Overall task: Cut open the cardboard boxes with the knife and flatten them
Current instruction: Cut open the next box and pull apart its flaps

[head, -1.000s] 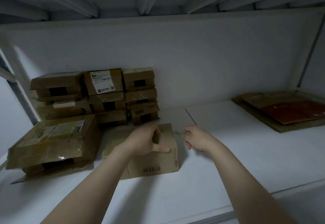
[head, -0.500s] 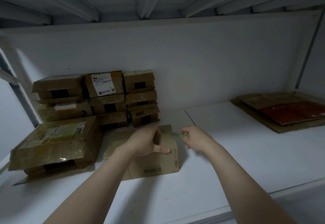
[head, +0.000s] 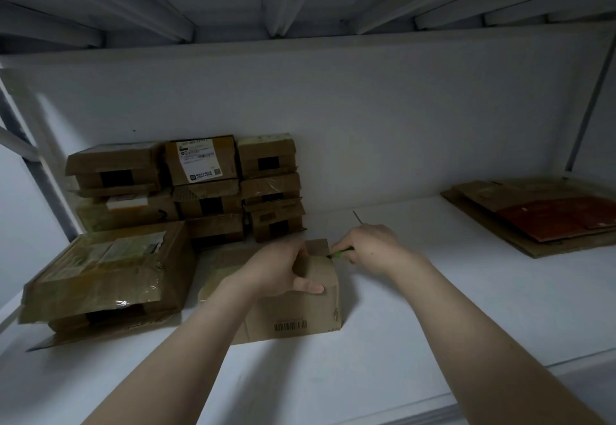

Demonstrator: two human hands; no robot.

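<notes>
Cardboard box (head: 293, 318) sits on white shelf (head: 433, 308), centre-left, w/ left hand (head: 276, 271) still clamped over its top, thumb on near face. Right hand (head: 370, 246), curled round green knife (head: 340, 252), has closed in vs. 1 s ago; blade tip now at box's far-right top corner.

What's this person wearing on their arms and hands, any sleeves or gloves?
Nothing visible. The left forearm and right forearm are bare to the frame's edge, with no sleeves. The left hand and right hand have no gloves, and no watch or ring shows.
</notes>
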